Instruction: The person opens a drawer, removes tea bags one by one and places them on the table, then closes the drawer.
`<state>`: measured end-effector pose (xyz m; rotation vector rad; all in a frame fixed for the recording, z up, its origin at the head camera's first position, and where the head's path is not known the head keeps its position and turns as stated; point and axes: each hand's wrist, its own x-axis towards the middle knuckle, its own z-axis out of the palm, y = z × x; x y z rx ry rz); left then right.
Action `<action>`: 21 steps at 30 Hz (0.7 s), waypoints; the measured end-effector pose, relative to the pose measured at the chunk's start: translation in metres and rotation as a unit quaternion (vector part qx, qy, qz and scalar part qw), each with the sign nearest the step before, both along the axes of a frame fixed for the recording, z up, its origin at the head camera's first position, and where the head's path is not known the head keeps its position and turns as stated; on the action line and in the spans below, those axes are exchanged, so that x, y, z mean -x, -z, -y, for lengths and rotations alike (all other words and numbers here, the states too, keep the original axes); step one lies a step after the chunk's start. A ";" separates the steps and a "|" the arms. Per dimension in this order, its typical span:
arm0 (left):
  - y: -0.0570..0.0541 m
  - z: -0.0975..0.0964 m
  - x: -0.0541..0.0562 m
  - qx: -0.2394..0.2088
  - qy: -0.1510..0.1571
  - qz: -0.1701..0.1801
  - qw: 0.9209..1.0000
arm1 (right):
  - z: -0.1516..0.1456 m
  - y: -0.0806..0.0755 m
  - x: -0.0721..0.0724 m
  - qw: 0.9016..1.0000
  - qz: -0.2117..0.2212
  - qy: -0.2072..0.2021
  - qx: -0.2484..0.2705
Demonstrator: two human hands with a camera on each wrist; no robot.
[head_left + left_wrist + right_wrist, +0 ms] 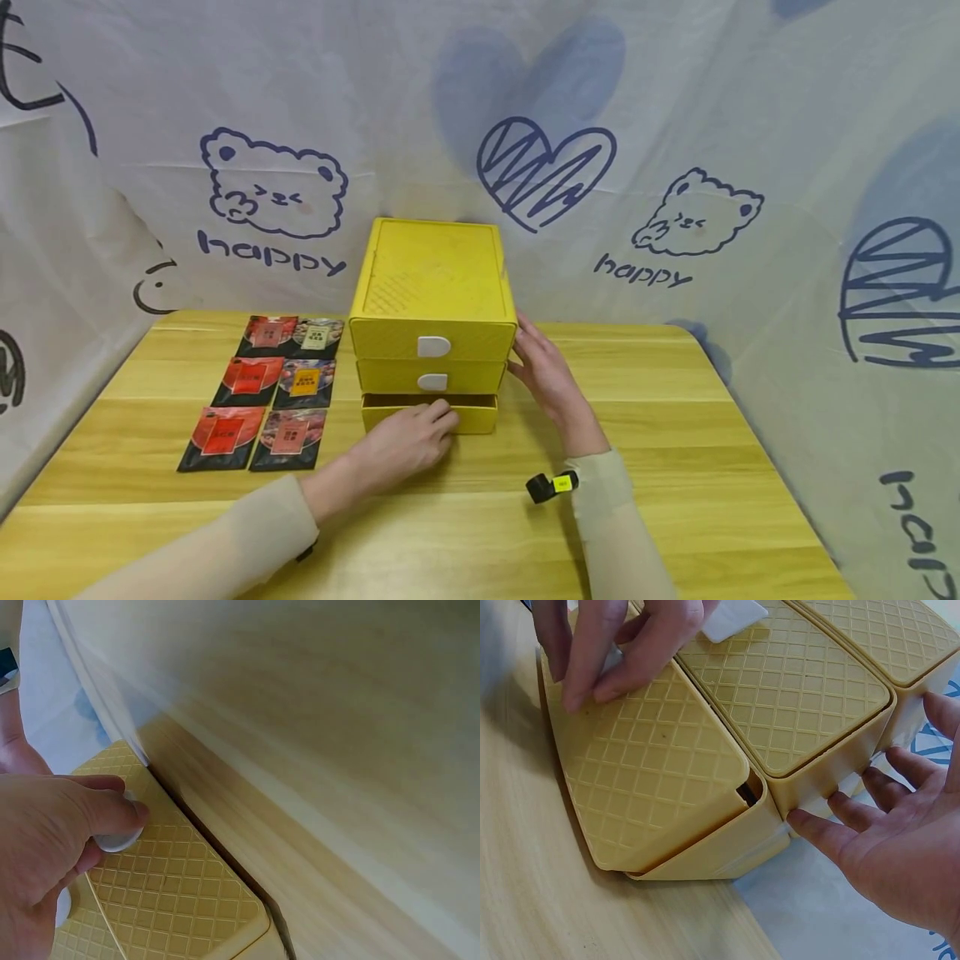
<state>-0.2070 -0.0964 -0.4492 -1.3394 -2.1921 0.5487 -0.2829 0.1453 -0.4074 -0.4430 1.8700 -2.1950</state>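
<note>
A yellow three-tier drawer box with a lattice-textured front stands at the middle of the table. Its bottom drawer is pulled out a little, with a dark gap along its top edge. My left hand pinches that drawer's white handle between thumb and fingers. On the other side, my right hand rests its spread, nearly straight fingertips against the box's right side wall. The top drawer and the middle drawer are closed. The inside of the bottom drawer is mostly hidden.
Left of the box, several flat black-and-red sachets lie in two columns on the wooden table. Close behind the box hangs a white printed cloth. A small black device sits on the right wrist.
</note>
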 end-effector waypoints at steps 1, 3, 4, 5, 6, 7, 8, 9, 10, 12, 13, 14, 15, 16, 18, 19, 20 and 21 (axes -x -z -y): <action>0.000 0.000 0.001 -0.001 -0.001 0.001 1.000 | 0.000 0.000 0.000 1.000 0.000 -0.001 0.000; 0.001 0.000 0.002 -0.006 -0.003 0.002 1.000 | 0.000 0.000 0.001 1.000 0.000 -0.002 -0.001; 0.001 0.000 0.003 -0.011 -0.003 0.004 1.000 | 0.000 0.000 0.001 1.000 0.000 -0.002 -0.001; 0.002 0.000 0.004 -0.015 -0.003 0.005 1.000 | 0.000 0.000 0.001 1.000 0.000 -0.002 -0.002; 0.002 0.000 0.005 -0.021 -0.002 0.005 1.000 | -0.001 0.000 0.001 1.000 0.000 -0.002 -0.002; 0.003 0.000 0.006 -0.026 -0.002 0.006 1.000 | 0.000 0.000 0.001 1.000 0.000 -0.002 -0.003; 0.003 0.000 0.006 -0.031 -0.001 0.005 1.000 | 0.000 0.000 0.001 1.000 0.000 -0.001 -0.004; 0.004 0.000 0.007 -0.033 0.000 0.005 0.999 | 0.000 0.000 0.001 1.000 0.000 -0.002 -0.004; 0.004 0.000 0.007 -0.034 0.000 0.004 0.999 | 0.000 0.000 0.001 1.000 0.001 -0.002 -0.004; 0.004 0.000 0.008 -0.031 -0.002 0.001 1.000 | -0.001 0.000 0.001 1.000 0.002 -0.005 -0.004; 0.004 0.000 0.008 -0.029 -0.003 0.000 1.000 | -0.001 0.000 0.000 1.000 0.002 -0.005 -0.004; 0.004 0.000 0.008 -0.026 -0.005 -0.001 1.000 | -0.001 0.000 0.000 1.000 0.003 -0.006 -0.003; 0.004 0.000 0.008 -0.024 -0.007 0.000 1.000 | -0.001 0.000 0.000 1.000 0.003 -0.007 -0.002; 0.004 0.000 0.008 -0.023 -0.009 0.001 1.000 | -0.001 0.000 0.000 1.000 0.004 -0.006 -0.002; 0.004 0.000 0.009 -0.021 -0.014 0.004 1.000 | 0.000 0.001 0.000 1.000 0.004 -0.004 0.000; 0.003 0.000 0.009 -0.020 -0.016 0.005 1.000 | 0.000 0.001 0.000 1.000 0.004 -0.003 0.002; 0.003 0.000 0.009 -0.019 -0.018 0.006 1.000 | 0.000 0.001 0.000 1.000 0.004 -0.003 0.003; 0.002 -0.001 0.010 -0.018 -0.020 0.006 1.000 | 0.000 0.001 0.000 1.000 0.004 -0.002 0.003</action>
